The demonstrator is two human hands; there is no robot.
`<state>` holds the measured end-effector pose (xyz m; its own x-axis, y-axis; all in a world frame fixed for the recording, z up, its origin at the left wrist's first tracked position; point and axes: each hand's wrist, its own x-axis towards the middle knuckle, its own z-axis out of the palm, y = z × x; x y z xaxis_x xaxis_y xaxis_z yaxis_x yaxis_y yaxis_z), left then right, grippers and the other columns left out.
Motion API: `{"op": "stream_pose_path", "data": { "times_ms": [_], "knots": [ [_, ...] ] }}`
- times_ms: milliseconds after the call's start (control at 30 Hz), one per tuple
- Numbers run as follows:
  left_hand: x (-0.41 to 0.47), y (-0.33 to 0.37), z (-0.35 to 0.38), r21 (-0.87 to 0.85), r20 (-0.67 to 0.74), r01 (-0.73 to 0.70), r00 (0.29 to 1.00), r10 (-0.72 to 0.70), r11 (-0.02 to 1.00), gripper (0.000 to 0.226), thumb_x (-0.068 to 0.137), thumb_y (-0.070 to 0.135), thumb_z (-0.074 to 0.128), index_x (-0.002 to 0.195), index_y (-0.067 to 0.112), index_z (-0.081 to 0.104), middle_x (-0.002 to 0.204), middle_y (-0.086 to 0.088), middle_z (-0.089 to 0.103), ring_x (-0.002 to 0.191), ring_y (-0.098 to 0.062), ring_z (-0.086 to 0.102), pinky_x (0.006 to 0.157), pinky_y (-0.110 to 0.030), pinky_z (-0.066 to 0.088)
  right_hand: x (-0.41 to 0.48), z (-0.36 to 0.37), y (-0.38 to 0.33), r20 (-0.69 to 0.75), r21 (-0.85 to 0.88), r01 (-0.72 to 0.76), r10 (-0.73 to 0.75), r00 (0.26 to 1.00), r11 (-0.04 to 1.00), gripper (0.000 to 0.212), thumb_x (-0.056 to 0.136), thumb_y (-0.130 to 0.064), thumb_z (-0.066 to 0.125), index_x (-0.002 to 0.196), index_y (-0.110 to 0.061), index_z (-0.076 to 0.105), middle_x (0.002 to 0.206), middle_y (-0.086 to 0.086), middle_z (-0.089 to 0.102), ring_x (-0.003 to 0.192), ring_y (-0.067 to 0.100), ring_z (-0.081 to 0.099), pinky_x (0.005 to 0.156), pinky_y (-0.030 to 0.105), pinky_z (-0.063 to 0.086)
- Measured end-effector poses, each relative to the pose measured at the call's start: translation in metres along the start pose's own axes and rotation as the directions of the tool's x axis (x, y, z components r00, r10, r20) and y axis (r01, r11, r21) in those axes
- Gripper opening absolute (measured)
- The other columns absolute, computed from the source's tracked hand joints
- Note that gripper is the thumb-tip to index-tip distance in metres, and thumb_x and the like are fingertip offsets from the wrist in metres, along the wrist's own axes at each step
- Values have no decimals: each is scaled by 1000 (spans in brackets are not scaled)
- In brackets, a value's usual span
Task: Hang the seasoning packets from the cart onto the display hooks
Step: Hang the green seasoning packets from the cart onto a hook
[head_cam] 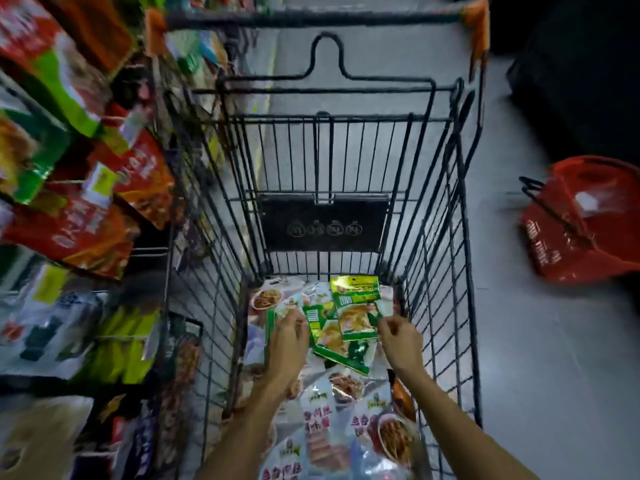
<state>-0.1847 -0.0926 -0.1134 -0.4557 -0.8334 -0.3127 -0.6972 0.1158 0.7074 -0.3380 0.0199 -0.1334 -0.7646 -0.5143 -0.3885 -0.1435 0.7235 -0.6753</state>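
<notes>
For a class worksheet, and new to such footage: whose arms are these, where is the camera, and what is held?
No machine: a person wears a wide-angle camera on the head, looking down at their bare arms. Both reach into a black wire shopping cart whose floor holds seasoning packets. The right hand pinches a green-and-yellow foil packet by its corner; the left hand grips another green-edged packet. At left, hanging packets fill the display; at right, a red plastic basket sits on the floor.

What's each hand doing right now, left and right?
Left hand: grips a green-edged packet.
Right hand: pinches the corner of a green seasoning packet.
</notes>
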Motion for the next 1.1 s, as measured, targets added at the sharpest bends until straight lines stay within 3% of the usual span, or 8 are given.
{"op": "stream_pose_path", "data": {
  "times_ms": [133,267,400,633,733,867,967,1100],
  "knots": [
    [36,-31,49,52,153,42,987,-50,998,16,97,10,47,93,1,59,82,-20,61,77,-35,60,61,-30,38,41,33,30,-9,-70,-64,64,998,995,30,98,-15,50,68,-18,53,67,7,58,58,20,50,49,28,30],
    [59,-50,87,228,274,32,957,-96,973,33,97,22,50,118,-2,54,119,-19,56,111,-33,52,91,-39,42,74,55,48,11,-206,-113,117,993,972,19,95,-23,57,87,-6,59,82,11,59,78,23,56,62,29,36],
    [69,-57,103,417,276,-43,958,-82,908,50,94,32,55,134,5,43,134,-14,46,125,-28,39,103,-36,34,96,67,60,14,-308,-165,178,984,937,41,88,-35,65,108,1,57,111,20,61,106,33,56,85,38,44],
    [85,-54,106,199,288,219,918,-271,955,56,82,19,73,130,4,47,125,-15,57,118,-28,53,97,-35,45,105,61,53,28,-307,-229,249,968,924,50,75,-33,79,111,-4,61,116,15,62,107,31,58,84,34,47],
    [88,-53,101,151,333,330,871,-362,932,49,81,15,73,123,-1,54,123,-13,59,117,-27,55,96,-33,48,105,54,46,134,-181,-310,336,932,933,40,71,-25,83,100,-3,67,106,15,67,95,28,65,77,31,52],
    [90,-59,85,1,342,468,830,-440,884,61,78,2,74,132,2,46,130,-15,53,118,-29,52,95,-34,45,101,41,36,163,62,-405,391,906,912,32,68,-6,84,95,1,67,98,17,70,90,31,67,85,44,55],
    [89,-67,70,-170,336,501,839,-428,849,47,79,-2,68,123,5,52,110,-7,59,96,-22,59,74,-30,48,94,32,30,198,170,-410,376,905,896,32,70,0,81,97,4,63,99,19,68,89,31,65,85,43,55],
    [84,-66,56,-342,272,489,869,-414,802,20,80,-4,67,82,14,57,86,-5,61,67,-8,56,49,-21,44,77,27,24,230,228,-356,305,924,906,39,73,7,75,109,3,60,106,18,67,99,33,64,94,48,51]
  ]
}}
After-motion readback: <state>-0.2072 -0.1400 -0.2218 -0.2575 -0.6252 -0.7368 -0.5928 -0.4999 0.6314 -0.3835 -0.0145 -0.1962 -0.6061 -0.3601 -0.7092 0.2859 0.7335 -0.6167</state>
